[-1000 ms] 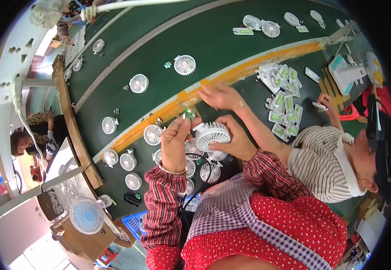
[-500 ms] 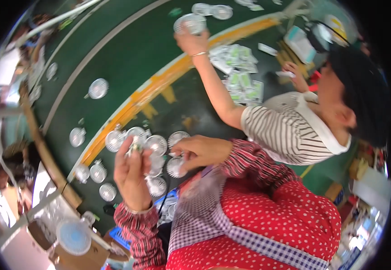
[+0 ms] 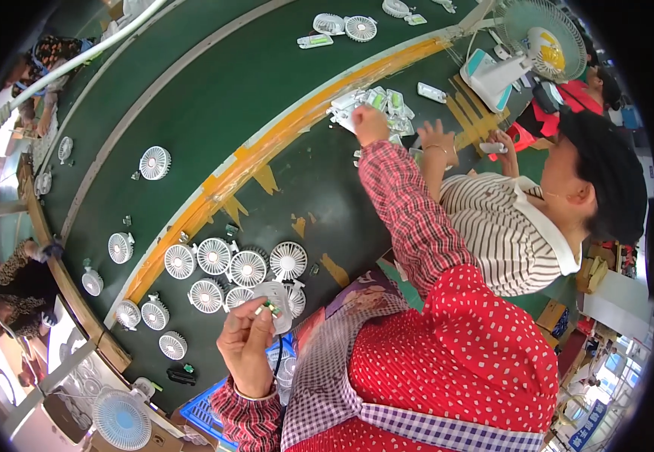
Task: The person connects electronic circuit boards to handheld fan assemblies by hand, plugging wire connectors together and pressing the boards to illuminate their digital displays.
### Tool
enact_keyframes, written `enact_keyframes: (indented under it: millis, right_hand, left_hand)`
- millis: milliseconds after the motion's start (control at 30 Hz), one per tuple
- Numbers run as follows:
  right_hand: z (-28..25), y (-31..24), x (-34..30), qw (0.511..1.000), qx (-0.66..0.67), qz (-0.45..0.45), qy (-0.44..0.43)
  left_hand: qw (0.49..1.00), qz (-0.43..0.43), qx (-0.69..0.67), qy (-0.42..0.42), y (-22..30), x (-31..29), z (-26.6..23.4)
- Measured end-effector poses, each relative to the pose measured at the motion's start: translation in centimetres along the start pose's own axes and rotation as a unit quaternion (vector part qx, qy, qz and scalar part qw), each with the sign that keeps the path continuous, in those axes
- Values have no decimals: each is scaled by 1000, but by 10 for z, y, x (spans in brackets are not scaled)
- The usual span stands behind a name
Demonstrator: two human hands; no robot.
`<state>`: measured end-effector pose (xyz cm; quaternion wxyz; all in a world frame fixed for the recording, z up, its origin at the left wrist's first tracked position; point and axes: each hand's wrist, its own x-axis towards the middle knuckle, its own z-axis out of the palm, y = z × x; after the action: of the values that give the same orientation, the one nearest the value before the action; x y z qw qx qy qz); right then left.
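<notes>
My left hand [image 3: 248,346] is closed, with a small green circuit board [image 3: 269,308] pinched between thumb and fingers. Right behind the board is a translucent pale plastic piece [image 3: 283,320]; whether my fingers also grip it I cannot tell. Several white round fan heads [image 3: 248,268] lie on the dark table just beyond this hand. My right arm reaches far forward, and my right hand [image 3: 370,124] is at a pile of white handle shells with green parts [image 3: 396,104]. Its fingers are curled and partly hidden, so anything in them does not show.
A co-worker in a striped top [image 3: 485,215] sits at my right, one hand [image 3: 437,147] beside the pile. Yellow tape [image 3: 225,181] edges the green belt [image 3: 214,98], which carries more fan heads. A blue basket [image 3: 205,403] stands below my left hand; a desk fan [image 3: 492,75] is far right.
My right hand has gone from the near fan heads out to the handle pile. The co-worker's hand has drawn back from the belt, leaving the fan there. My left hand has moved slightly nearer me.
</notes>
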<state>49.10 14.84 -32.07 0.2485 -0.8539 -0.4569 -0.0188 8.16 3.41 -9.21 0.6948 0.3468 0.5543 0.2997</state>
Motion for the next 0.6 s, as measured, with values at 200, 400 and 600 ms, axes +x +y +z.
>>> enact_keyframes:
  millis: [200, 400, 600]
  right_hand:
    - [1, 29, 83, 992, -26, -56, -112]
    - [14, 11, 105, 902, -270, -47, -333]
    - [14, 35, 102, 935, -240, -131, -226]
  left_hand:
    - [1000, 1, 2, 1, 0, 16, 6]
    - [1000, 7, 5, 14, -10, 17, 3]
    - [1000, 14, 5, 9, 4, 31, 8]
